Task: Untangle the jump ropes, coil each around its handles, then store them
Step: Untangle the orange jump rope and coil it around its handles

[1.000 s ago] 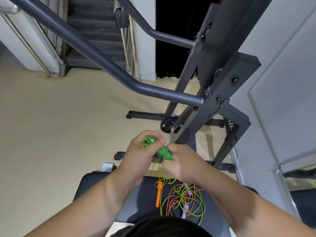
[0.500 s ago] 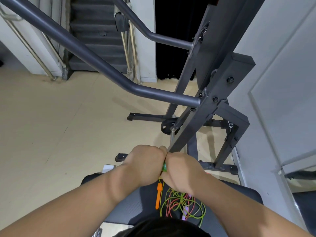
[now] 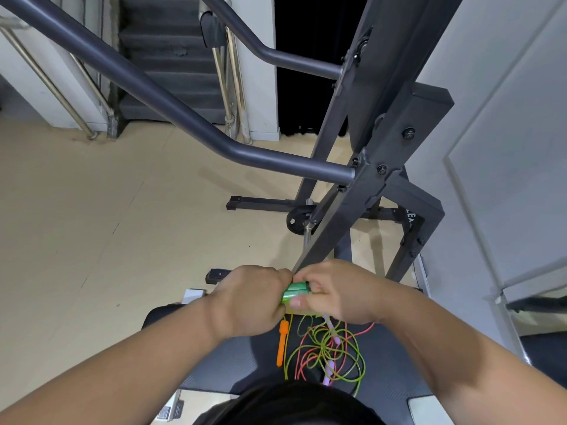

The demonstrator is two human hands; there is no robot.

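Two green jump-rope handles [image 3: 295, 291] lie side by side between my hands, above the black bench pad [image 3: 233, 360]. My left hand [image 3: 251, 299] grips their left ends in a fist. My right hand [image 3: 337, 291] pinches their right ends with thumb and fingers. A yellow-green rope [image 3: 325, 348] hangs from the handles into a tangle on the pad, mixed with a pink-red rope [image 3: 302, 358]. An orange handle [image 3: 282, 343] lies left of the tangle, and purple handles [image 3: 329, 368] lie within it.
A dark grey gym machine frame [image 3: 362, 179] with slanted bars [image 3: 171, 118] rises just beyond my hands. Its base feet and a small weight plate [image 3: 296, 220] sit on the beige floor. A white wall panel [image 3: 506, 148] is at the right, stairs at the back left.
My hands came together and dropped slightly toward the bench. The green handles turned from a slanted pair to lie level, side by side, with my right hand now pinching their ends.
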